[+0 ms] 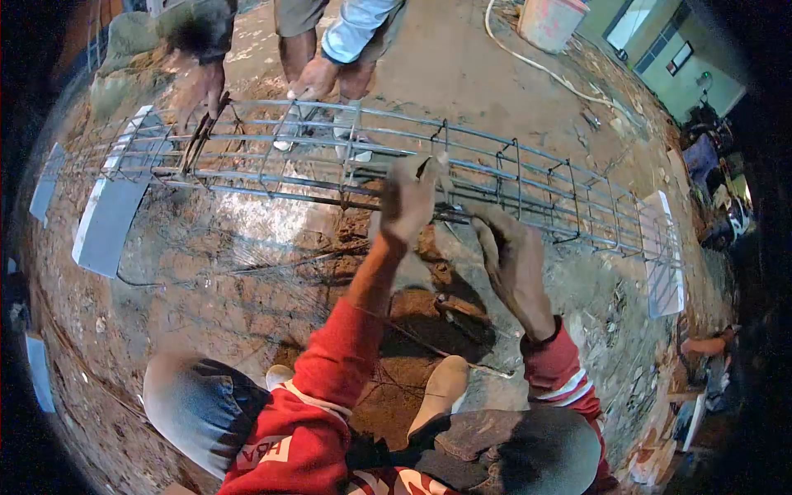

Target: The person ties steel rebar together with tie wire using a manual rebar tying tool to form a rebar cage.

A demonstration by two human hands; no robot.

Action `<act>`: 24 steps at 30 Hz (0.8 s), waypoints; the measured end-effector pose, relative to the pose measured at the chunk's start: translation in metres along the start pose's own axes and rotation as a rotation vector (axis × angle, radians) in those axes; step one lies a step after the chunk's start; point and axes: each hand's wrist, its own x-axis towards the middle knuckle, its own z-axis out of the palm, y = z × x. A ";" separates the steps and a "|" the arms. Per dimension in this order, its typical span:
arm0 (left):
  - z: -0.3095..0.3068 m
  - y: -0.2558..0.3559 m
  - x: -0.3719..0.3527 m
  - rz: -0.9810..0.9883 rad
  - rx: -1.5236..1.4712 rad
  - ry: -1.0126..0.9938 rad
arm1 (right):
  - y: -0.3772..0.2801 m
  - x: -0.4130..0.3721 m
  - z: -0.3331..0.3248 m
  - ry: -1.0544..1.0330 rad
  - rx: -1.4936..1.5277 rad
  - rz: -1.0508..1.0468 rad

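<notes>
A long cage of steel rebar [379,198], made of parallel bars joined by square stirrups, stretches across the view in front of me. My left hand [408,202] is at the middle of the cage, overlapping its bars. Motion smears its fingers, and I cannot tell what is in them. Just to the right and lower, my right hand [513,260] reaches toward the near bars, fingers stretched out and thumb apart. Its fingertips are close to the lower bar, with no object showing in it.
White boards [111,206] lie under the cage's left end, and another board [662,256] under its right end. Two people stand across from me, one hand [313,78] at the bars. A bucket [551,23] and a hose [540,66] are at the back. Dirt and rubble cover the ground.
</notes>
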 end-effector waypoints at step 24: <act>-0.044 0.009 0.122 -0.267 -0.023 -0.935 | 0.060 0.062 0.028 -0.071 -0.522 -0.353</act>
